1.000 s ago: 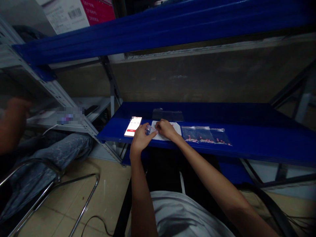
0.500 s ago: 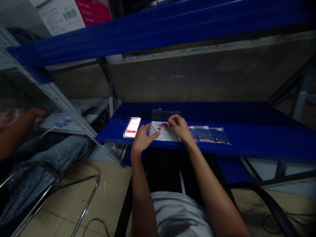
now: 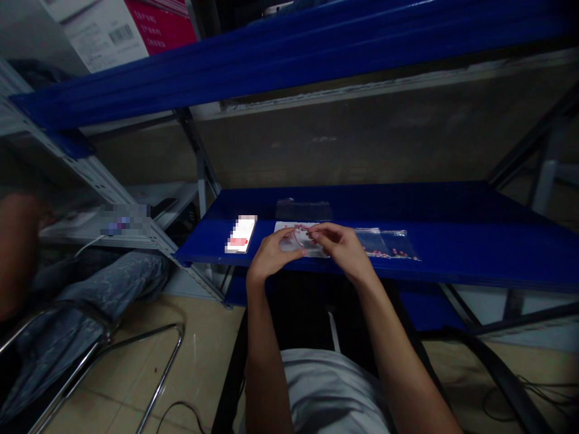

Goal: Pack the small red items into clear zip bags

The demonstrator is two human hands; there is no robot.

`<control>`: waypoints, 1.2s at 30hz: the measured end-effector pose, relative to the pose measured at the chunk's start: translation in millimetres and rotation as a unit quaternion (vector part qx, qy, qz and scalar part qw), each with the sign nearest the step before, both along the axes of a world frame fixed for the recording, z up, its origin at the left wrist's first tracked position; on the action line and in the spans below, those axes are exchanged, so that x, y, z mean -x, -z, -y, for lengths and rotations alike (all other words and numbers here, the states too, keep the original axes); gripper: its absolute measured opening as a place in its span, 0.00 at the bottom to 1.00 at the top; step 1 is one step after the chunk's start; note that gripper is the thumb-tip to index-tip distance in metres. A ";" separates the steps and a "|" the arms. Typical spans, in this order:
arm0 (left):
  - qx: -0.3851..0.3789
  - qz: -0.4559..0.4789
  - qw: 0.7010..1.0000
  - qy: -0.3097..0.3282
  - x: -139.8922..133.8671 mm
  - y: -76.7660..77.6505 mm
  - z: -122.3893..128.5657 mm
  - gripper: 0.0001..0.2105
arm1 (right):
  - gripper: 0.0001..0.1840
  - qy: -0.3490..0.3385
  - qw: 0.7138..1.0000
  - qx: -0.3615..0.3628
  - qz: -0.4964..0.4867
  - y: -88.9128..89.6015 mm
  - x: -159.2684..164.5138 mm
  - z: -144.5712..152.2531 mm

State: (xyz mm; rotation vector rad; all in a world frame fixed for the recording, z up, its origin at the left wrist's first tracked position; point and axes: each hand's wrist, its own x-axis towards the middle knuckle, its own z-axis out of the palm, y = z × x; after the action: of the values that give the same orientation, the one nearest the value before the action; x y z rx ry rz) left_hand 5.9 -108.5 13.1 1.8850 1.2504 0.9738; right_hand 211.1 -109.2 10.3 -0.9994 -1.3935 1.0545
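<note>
My left hand [image 3: 274, 252] rests over the left side of a white sheet [image 3: 283, 226], its thumb spread away from the fingers. Its fingertips lie beside a thin pinkish curved strand [image 3: 299, 239]. On the right, my right hand [image 3: 341, 246] has thumb and fingers pinched together above the sheet, close to the strand's end. What sits in that pinch is too small to make out. Small pink beads [image 3: 300, 228] lie on the sheet between both hands. To the right are clear zip bags [image 3: 400, 245] with pink beads inside.
Left of my hands lies a phone [image 3: 242, 234] with a lit screen. Another clear bag [image 3: 304, 210] is behind the sheet. All rest on a blue shelf [image 3: 452, 226], with a blue beam [image 3: 289, 60] above. Another person's arm [image 3: 15, 253] is at the far left, near a metal chair [image 3: 165, 355].
My right hand has lowered and turned inward, and my left hand has shifted right, so the two are closer together. The other person's arm has moved left.
</note>
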 end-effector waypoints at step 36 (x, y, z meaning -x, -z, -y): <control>-0.004 0.060 0.997 0.052 1.0 4.3 -1.7 0.31 | 0.13 0.056 0.981 -0.114 0.146 1.3 14.5 8.2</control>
State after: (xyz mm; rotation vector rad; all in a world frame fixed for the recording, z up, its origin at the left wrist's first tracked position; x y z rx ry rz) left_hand 4.9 -106.7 8.8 1.8501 1.0687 1.0209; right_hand 196.6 -117.4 9.1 -1.0783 -1.6336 0.6654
